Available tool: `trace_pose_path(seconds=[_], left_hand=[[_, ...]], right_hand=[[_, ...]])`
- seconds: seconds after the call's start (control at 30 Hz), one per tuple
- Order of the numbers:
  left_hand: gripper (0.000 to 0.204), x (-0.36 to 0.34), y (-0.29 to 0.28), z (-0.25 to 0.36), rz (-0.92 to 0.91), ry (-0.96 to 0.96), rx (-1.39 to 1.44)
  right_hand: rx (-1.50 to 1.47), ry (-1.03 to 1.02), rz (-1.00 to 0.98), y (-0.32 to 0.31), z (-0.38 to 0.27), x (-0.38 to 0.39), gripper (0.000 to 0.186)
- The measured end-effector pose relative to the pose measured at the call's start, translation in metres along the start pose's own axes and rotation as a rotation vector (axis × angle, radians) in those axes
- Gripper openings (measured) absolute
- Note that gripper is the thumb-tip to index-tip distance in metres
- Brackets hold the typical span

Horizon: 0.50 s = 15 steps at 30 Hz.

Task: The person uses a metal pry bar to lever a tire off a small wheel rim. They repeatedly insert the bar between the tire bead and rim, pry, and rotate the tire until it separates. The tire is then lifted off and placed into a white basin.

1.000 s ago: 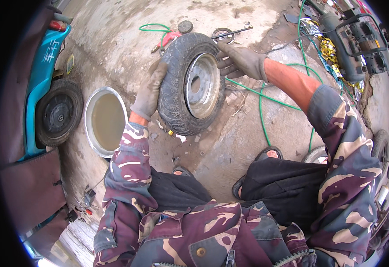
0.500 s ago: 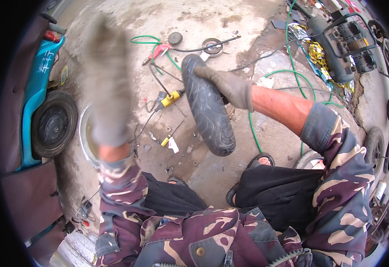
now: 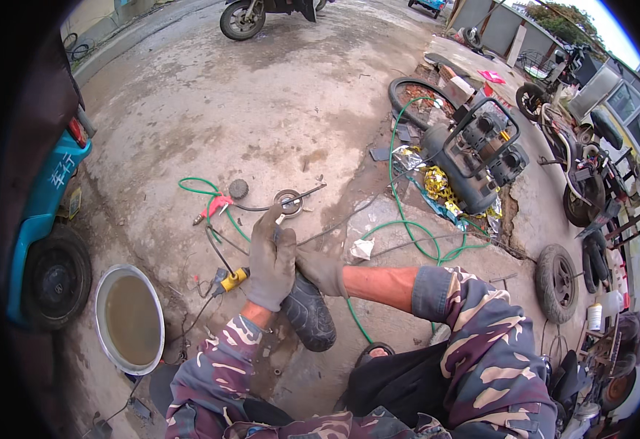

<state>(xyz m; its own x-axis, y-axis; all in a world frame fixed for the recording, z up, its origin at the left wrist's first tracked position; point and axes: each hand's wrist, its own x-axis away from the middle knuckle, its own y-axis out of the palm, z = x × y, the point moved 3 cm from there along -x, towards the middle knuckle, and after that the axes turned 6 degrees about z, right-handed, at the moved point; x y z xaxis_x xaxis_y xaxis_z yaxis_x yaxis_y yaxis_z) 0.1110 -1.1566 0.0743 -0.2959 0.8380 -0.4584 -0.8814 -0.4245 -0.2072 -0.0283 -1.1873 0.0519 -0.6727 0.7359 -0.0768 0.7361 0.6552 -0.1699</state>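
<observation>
A small black motor-scooter tyre (image 3: pixel 311 316) with a grooved tread is held upright and slightly tilted in front of me. Both my hands wear grey-brown work gloves. My left hand (image 3: pixel 272 261) lies over the upper part of the tread, with dark rubber showing between its thumb and fingers. From the right side my right hand (image 3: pixel 321 269) grips the tyre; its fingertips are hidden behind the tyre and the left hand. Just beyond the hands a round gauge (image 3: pixel 288 203) with a black hose rests on the concrete. A yellow tool (image 3: pixel 232 279) lies left of my left wrist.
A metal basin (image 3: pixel 99 314) of murky water stands at left, near a turquoise vehicle (image 3: pixel 48 175). A red air gun (image 3: pixel 220 203) joins a green hose (image 3: pixel 400 179). An air compressor (image 3: pixel 455 164) stands at right, with a loose wheel (image 3: pixel 556 284) nearer me and a parked scooter (image 3: pixel 243 20) far off.
My left hand has come down from its raised place at left onto the tyre. The tyre and right hand appear lower and further left; the view has tipped up, showing more yard.
</observation>
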Motion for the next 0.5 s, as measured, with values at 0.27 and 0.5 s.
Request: trace_pose_path(seconds=[0.27, 0.5], left_hand=[[0.051, 0.003, -0.009, -0.014, -0.052, -0.308, 0.456], [0.103, -0.014, -0.067, 0.026, -0.586, 0.134, -0.263]], right_hand=[[-0.073, 0.509, 0.082, 0.006, 0.007, 0.001, 0.075], [-0.224, 0.527, -0.125, 0.02, -0.016, 0.012, 0.057]])
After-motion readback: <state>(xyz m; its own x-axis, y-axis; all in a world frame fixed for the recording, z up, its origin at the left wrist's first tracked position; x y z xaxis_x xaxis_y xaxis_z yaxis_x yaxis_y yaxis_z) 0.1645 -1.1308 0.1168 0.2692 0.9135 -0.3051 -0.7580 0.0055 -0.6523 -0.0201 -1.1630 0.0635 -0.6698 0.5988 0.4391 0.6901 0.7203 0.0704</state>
